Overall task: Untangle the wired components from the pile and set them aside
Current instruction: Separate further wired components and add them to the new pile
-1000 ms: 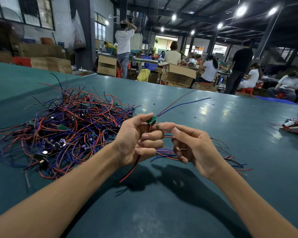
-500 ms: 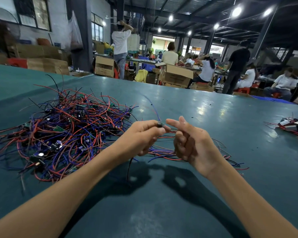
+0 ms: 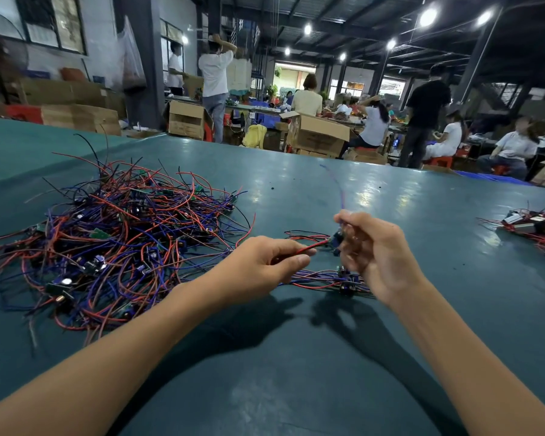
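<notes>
The fingers (image 3: 299, 258) of the left hand (image 3: 258, 269) are pinched on a thin red wire (image 3: 312, 247) running toward 3 o'clock to a small dark component, blurred, gripped by the curled fingers of the right hand (image 3: 378, 256); a thin blue wire (image 3: 339, 190) rises from that grip toward 12 o'clock. A big tangled pile of red, blue and black wired components (image 3: 114, 243) is spread at 9 o'clock on the dark teal table (image 3: 296, 372). A small sorted bundle (image 3: 331, 280) is lain under the hands. No writing is legible.

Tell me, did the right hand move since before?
Yes. The right hand has pulled rightward, away from the big wire pile, opening a gap from the left hand.
</notes>
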Demonstrator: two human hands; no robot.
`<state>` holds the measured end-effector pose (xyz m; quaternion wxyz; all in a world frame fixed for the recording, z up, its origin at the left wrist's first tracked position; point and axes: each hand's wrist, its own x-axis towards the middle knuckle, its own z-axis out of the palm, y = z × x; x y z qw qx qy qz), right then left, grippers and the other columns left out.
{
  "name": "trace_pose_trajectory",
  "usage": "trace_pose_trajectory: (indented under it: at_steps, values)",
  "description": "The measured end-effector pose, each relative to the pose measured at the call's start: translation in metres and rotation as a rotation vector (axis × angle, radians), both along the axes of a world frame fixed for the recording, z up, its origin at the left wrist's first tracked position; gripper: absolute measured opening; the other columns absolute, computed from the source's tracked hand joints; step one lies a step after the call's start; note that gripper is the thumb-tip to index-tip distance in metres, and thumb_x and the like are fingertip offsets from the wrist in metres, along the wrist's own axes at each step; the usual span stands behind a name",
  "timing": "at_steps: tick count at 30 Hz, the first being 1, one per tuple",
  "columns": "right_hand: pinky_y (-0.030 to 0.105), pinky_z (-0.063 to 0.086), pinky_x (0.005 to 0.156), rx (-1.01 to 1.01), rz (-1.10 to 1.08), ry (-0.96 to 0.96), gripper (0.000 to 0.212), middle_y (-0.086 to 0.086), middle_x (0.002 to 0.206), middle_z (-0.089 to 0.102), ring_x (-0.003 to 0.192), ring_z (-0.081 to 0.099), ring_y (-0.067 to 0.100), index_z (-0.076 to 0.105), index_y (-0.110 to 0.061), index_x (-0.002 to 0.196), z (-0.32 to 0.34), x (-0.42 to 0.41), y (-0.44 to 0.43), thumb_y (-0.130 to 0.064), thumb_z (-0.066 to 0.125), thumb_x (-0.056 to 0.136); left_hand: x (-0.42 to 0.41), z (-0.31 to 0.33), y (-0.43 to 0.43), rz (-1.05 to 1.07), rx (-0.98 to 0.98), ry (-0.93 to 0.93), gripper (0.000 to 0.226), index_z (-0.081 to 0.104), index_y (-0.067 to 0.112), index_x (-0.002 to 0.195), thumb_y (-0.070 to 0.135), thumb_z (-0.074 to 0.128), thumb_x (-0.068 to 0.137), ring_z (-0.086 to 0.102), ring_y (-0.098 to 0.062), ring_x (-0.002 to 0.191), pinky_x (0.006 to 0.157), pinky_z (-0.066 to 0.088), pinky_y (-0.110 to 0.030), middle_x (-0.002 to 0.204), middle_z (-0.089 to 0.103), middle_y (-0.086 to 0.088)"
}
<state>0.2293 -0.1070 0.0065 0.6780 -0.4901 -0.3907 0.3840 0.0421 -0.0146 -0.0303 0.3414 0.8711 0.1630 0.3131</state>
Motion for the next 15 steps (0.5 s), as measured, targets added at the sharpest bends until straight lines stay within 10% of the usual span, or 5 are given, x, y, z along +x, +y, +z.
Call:
trace_pose_trajectory:
  at_steps: [15]
  values:
    - [0.016, 0.027, 0.03, -0.496, -0.395, 0.035, 0.007, 0.006, 0.06, 0.054, 0.035, 0.048, 0.008, 0.053, -0.004, 0.078, -0.012, 0.095, -0.017, 0.0, 0.058, 0.08, 0.004, -0.017, 0.011, 0.302, 0.176, 0.044, 0.02, 0.078, 0.016, 0.108, 0.027, 0.065, 0.098, 0.054, 0.002, 0.072, 0.068, 0.037, -0.012, 0.075, 0.059, 0.015]
